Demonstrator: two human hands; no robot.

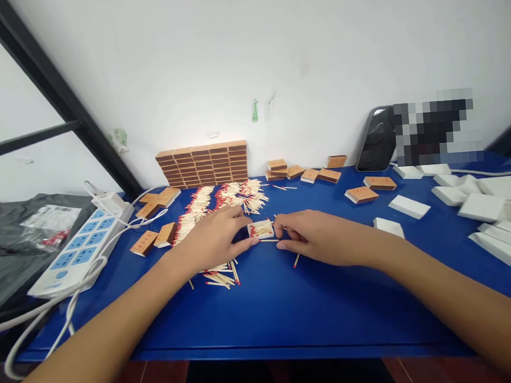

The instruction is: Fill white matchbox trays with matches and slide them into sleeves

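Note:
A small white matchbox tray (pixel 262 230) with red-headed matches in it lies on the blue table between my hands. My left hand (pixel 214 232) curves round the tray's left end, thumb at the near side and fingers at the far side. At the right end, my right hand (pixel 313 231) has its fingers curled against the tray; its fingertips are partly hidden. A single match (pixel 268 241) lies along the near side, between my two thumbs. Beyond and beside my left hand spreads a large pile of loose matches (pixel 199 207), with a smaller bunch (pixel 220 277) nearer me.
Closed matchboxes form a stacked wall (pixel 205 166) against the white wall. More matchboxes (pixel 278 168) lie about. White empty trays (pixel 486 204) heap at the right, near a phone (pixel 377 139). A power strip (pixel 80 247) with white cables and a dark plastic bag (pixel 18 243) are at left.

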